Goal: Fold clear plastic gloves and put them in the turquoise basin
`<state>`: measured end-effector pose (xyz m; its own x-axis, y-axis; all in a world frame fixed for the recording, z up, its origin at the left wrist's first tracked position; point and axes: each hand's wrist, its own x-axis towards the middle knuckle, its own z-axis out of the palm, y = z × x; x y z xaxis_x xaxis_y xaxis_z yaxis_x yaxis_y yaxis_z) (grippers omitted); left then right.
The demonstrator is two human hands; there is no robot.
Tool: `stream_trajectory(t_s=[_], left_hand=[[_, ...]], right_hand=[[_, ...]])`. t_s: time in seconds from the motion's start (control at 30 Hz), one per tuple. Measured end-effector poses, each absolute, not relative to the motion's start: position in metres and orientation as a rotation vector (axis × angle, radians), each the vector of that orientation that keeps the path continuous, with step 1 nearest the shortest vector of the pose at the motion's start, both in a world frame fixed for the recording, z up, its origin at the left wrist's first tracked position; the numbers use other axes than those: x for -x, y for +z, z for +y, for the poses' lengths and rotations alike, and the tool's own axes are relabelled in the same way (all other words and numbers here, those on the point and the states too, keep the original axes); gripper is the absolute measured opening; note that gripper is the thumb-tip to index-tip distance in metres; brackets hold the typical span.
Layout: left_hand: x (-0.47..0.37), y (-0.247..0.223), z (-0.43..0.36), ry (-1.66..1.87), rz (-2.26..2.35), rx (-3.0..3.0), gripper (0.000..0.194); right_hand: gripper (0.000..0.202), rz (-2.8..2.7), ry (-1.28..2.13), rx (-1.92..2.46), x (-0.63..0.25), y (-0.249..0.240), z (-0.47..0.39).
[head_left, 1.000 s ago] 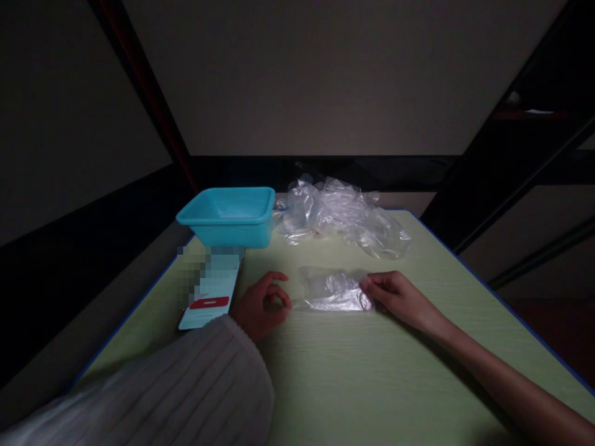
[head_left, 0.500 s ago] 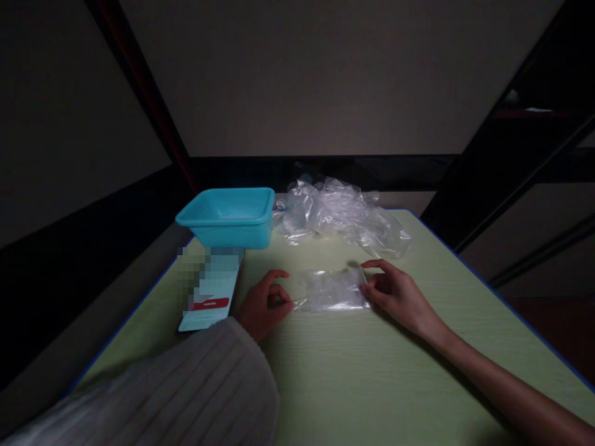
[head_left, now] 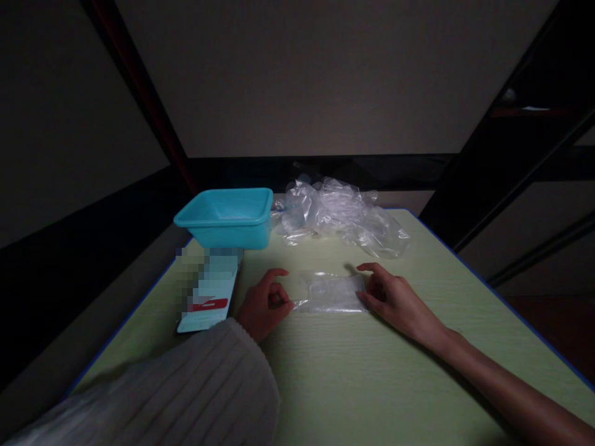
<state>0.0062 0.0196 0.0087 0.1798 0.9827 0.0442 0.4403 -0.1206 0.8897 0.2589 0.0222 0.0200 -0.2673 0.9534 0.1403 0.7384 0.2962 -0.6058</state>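
Note:
A small clear plastic bag (head_left: 335,293) lies flat on the pale green table, with a whitish, translucent sheet-like layer showing in it. At its lower left corner is my left hand (head_left: 263,306), the thumb and a curled finger meeting on the bag's edge while the index finger arches above, apart. My right hand (head_left: 395,298) is at the bag's right end. Its index finger and thumb are spread, and the thumb tip touches or nearly touches the bag's edge. The remaining right fingers are partly hidden behind the thumb.
A turquoise plastic basin (head_left: 227,232) stands at the back left. In front of it lies a phone (head_left: 207,303) with a lit screen, partly pixelated. A heap of crumpled clear plastic bags (head_left: 341,214) fills the back middle of the table (head_left: 372,384), which has blue edging.
My right thumb and index finger have shifted slightly left at the bag's right end. The bag's whitish layer looks smoother and flatter. My left hand has hardly moved.

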Motion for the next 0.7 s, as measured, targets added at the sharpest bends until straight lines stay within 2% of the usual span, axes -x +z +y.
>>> stream_trajectory(t_s=[0.13,0.27,0.37,0.47,0.57,0.7], left_hand=[[-0.006,0.007,0.02,0.878,1.389,-1.722,0.042],[-0.007,0.005,0.02,0.861,1.462,-1.82,0.045],[-0.009,0.003,0.015,0.973,1.507,-1.98,0.046],[-0.011,0.001,0.006,1.007,1.362,-2.262,0.048],[-0.012,0.001,-0.001,0.788,1.098,-2.547,0.06],[-0.012,0.004,-0.001,0.447,0.837,-2.714,0.072]], right_hand=[[0.032,-2.121,0.504,1.482,-0.258,0.023,0.018],[0.029,-2.213,0.315,1.254,-0.255,0.026,0.014],[0.047,-2.428,0.187,1.195,-0.252,0.024,0.011],[0.069,-2.62,0.086,1.21,-0.249,0.015,0.008],[0.078,-2.69,0.07,1.229,-0.25,0.006,0.007],[0.079,-2.702,0.082,1.22,-0.251,0.003,0.006]])
